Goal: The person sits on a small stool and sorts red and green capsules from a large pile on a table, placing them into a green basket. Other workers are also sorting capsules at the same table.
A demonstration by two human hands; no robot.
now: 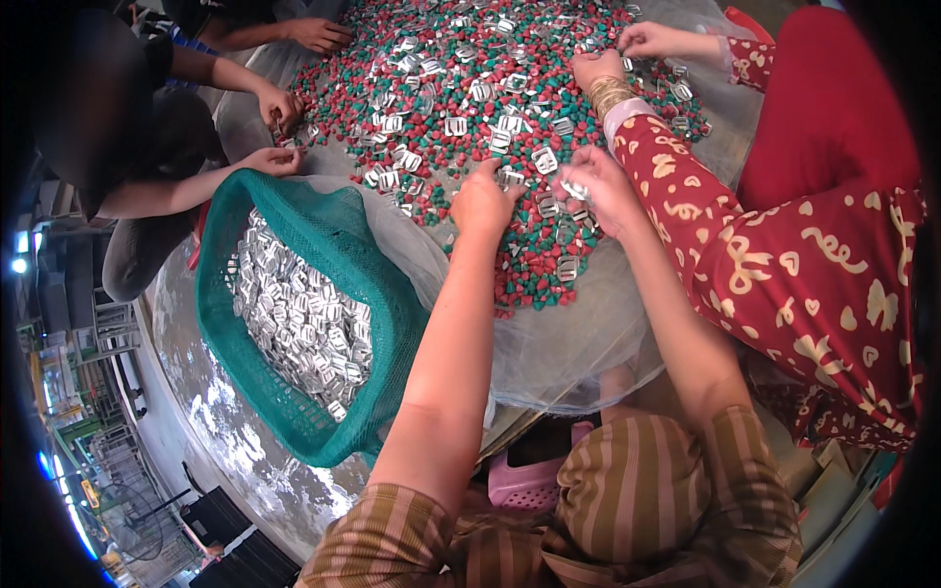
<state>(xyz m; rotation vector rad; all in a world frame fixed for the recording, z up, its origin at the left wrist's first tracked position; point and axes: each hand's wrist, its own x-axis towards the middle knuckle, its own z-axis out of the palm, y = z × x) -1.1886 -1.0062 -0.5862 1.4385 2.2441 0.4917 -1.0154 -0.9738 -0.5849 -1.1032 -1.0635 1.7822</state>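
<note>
A wide heap of small red and green pieces (534, 260), looking like tumbling stones, covers the sheet, with silvery metal slide buckles (455, 126) scattered through it. At the near side of the heap, my left hand (479, 204) pinches a metal buckle (511, 178) between thumb and fingers. Just to its right, my right hand (610, 192) is raised slightly over the pieces, its fingers closed around metal buckles (575, 189); motion smears them a little. Left of my left forearm, a basket lined with green mesh (384, 294) holds many loose buckles (294, 309).
On my right, a person in a red patterned sleeve (676, 186) reaches into the heap. Other people's hands (321, 35) work along the far left edge. Translucent sheeting (564, 358) lies under the pieces. A pink perforated shoe (529, 480) shows below the edge.
</note>
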